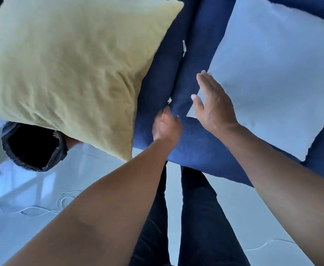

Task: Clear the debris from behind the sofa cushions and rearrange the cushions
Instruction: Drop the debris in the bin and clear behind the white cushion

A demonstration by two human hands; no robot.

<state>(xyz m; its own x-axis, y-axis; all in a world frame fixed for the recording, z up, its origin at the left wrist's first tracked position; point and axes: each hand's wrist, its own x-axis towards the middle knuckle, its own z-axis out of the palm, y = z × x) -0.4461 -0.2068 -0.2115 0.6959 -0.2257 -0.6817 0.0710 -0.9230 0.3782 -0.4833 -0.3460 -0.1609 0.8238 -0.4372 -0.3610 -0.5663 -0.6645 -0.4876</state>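
A dark blue sofa [195, 146] fills the upper part of the view, and below it lies a pale glossy floor [32, 198] with thin curved lines in it. The person stands just in front of the sofa, in dark trousers [201, 217].

The left hand [167, 123] reaches to the crease [176, 79] between two seat cushions. Its fingers are curled and the fingertips go down into the crease, right beside a small white scrap [169, 100]. It is not possible to see whether the fingers already pinch something, because the hand is seen from the back. A second, longer white scrap [184, 47] sits higher in the same crease, well apart from the hand.

The right hand [211, 104] is open, with straight fingers held together. It lies flat on the lower left corner of the white cushion [272, 77], which rests on the right seat of the sofa, turned like a diamond.

A yellow cushion [71, 64] lies on the left part of the sofa and hangs over its front edge. Under its lower edge a dark round bag or basket [32, 146] with a black opening stands on the floor; the cushion hides part of its rim.
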